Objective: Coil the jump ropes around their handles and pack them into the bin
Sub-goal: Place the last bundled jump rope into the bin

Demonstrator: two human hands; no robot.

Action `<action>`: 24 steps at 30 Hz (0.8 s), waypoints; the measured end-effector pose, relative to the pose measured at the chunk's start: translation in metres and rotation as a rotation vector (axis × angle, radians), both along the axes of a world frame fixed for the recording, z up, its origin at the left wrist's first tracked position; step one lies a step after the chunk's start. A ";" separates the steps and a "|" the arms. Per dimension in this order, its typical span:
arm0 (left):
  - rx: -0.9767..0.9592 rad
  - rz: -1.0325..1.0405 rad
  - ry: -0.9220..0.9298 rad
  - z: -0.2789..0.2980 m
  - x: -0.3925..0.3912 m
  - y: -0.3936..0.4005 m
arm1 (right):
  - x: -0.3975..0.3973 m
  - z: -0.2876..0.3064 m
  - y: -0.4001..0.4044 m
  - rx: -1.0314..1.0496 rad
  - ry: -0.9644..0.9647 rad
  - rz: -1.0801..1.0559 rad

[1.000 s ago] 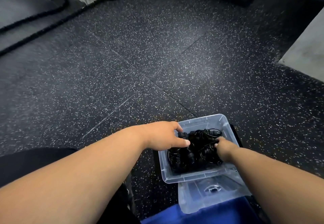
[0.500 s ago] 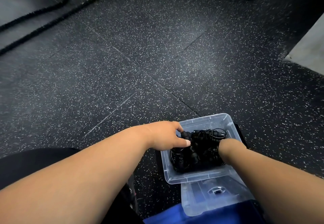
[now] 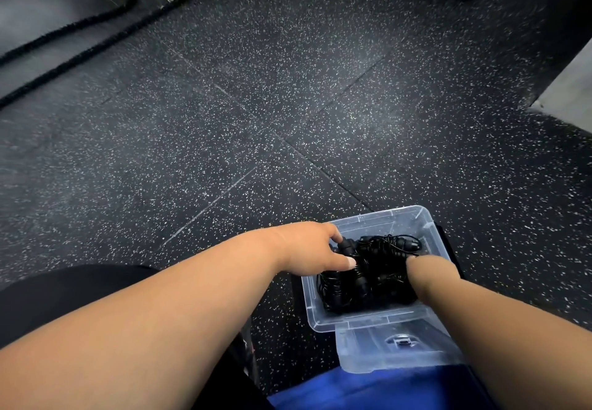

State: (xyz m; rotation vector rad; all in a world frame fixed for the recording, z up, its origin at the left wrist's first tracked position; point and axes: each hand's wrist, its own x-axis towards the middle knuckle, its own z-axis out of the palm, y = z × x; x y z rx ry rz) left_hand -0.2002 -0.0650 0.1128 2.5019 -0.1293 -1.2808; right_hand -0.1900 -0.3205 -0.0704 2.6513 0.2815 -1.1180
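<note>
1. Across the whole view: black rubber gym flooring (image 3: 224,153) flecked white, tile seams crossing near the middle.
2. Near the lower right: clear plastic bin (image 3: 429,227), resting partly over its clear lid (image 3: 397,348).
3. Inside that bin: black jump ropes (image 3: 374,268), coiled and bundled.
4. Over the left rim: left hand (image 3: 307,249), gripping a handle of one bundle.
5. Down among the ropes: right hand (image 3: 426,268), fingers buried, grasp impossible to tell.
</note>
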 end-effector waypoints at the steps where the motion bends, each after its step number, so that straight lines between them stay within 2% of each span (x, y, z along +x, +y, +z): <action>1: 0.000 -0.002 -0.002 0.000 0.000 0.000 | 0.001 -0.002 -0.002 -0.001 0.006 -0.013; 4: 0.002 -0.003 -0.001 -0.002 0.000 0.002 | 0.006 -0.003 -0.005 0.042 -0.005 -0.009; 8: 0.042 -0.028 -0.027 -0.002 0.002 0.004 | 0.014 0.002 -0.008 0.070 0.043 0.113; 19: 0.050 -0.032 -0.021 -0.004 0.004 0.003 | 0.003 -0.017 0.006 0.014 0.213 -0.004; 22: 0.038 -0.036 -0.018 -0.005 0.003 0.001 | 0.010 -0.009 0.009 -0.006 0.341 0.026; 24: 0.033 -0.045 -0.022 -0.006 0.003 0.001 | 0.014 0.003 0.014 0.036 0.334 0.049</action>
